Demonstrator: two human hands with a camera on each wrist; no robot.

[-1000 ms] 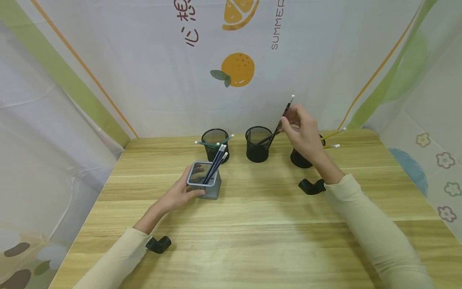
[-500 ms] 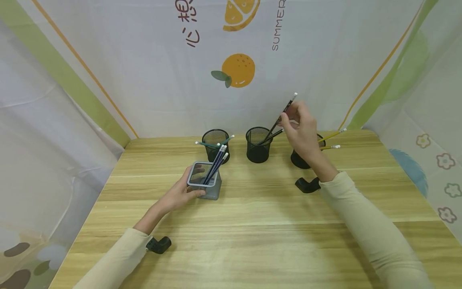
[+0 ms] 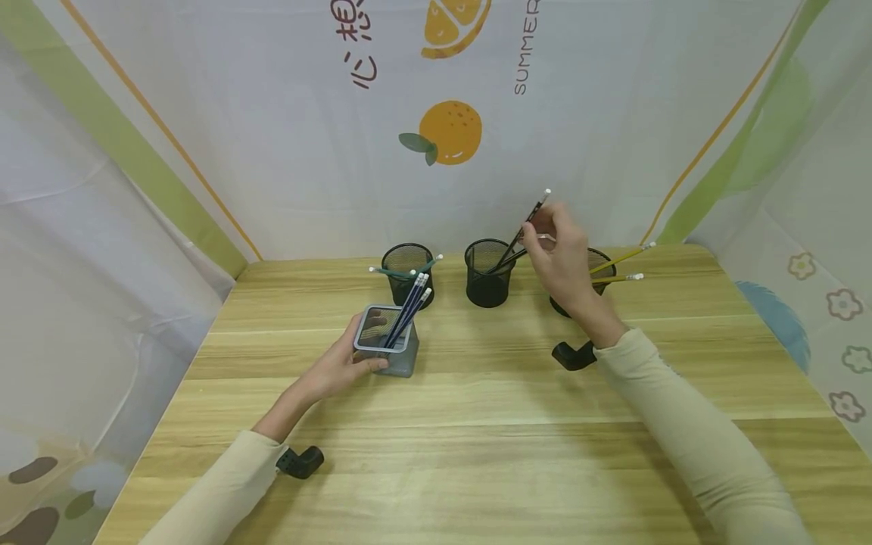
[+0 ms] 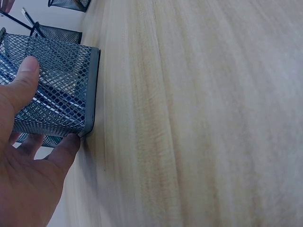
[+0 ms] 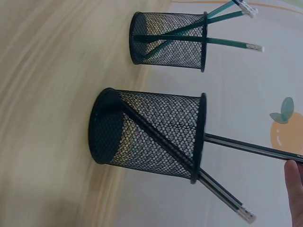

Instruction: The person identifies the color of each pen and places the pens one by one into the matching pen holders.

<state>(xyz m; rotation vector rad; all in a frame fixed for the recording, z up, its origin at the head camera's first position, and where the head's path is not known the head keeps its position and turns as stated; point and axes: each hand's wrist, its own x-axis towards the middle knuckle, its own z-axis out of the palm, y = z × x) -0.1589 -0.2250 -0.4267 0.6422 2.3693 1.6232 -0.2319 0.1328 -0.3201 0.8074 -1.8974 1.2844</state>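
My left hand (image 3: 337, 367) grips a grey square mesh pencil holder (image 3: 400, 365) standing on the table, thumb on one side in the left wrist view. Several dark blue pencils (image 3: 412, 306) with white erasers lean in it. Raised at the back, my right hand (image 3: 562, 257) pinches a black pencil (image 5: 246, 145) near its eraser end. This pencil slants down into the middle round black mesh cup (image 3: 487, 291). A second black pencil (image 5: 226, 195) leans in that cup, its eraser end sticking out past the rim, below my right hand.
Left of the middle cup stands a round black cup (image 5: 169, 22) with several green pencils (image 5: 229, 41). Behind my right hand is another black cup (image 3: 606, 291) with yellow pencils (image 3: 618, 260). A white printed curtain (image 3: 306, 189) hangs behind the wooden table (image 3: 436, 454).
My right hand, holding the black pencil, has shifted left and slightly down, and the pencil slants more over the middle cup. The left hand and grey holder stay in place.
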